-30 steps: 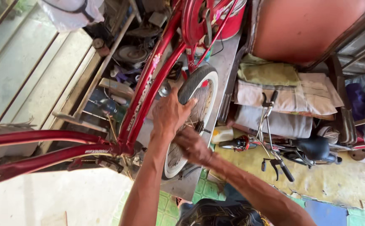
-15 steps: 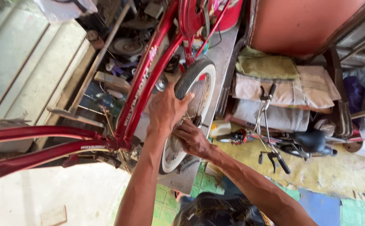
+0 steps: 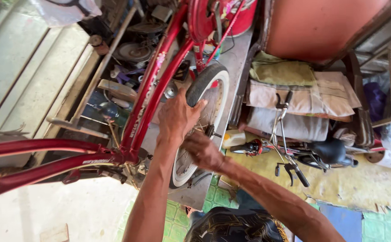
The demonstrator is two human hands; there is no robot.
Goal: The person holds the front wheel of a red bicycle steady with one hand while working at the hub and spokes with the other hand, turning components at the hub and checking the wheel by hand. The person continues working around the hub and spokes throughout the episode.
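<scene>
Fingers of left hand (image 3: 177, 117) curled over black tyre of bicycle wheel (image 3: 203, 117), gripping its upper rim. Right hand (image 3: 203, 151) clenched at wheel hub among spokes; what it holds cannot be told. Wheel sits upright between red bicycle frame (image 3: 148, 105) and grey metal bench edge (image 3: 231, 85), tight room both sides. Small pale yellow plastic bottle (image 3: 234, 138) just right of wheel. Folded cloths (image 3: 294, 96) stacked beyond. Second bicycle's handlebar (image 3: 281, 134) lies near, on yellow floor.
</scene>
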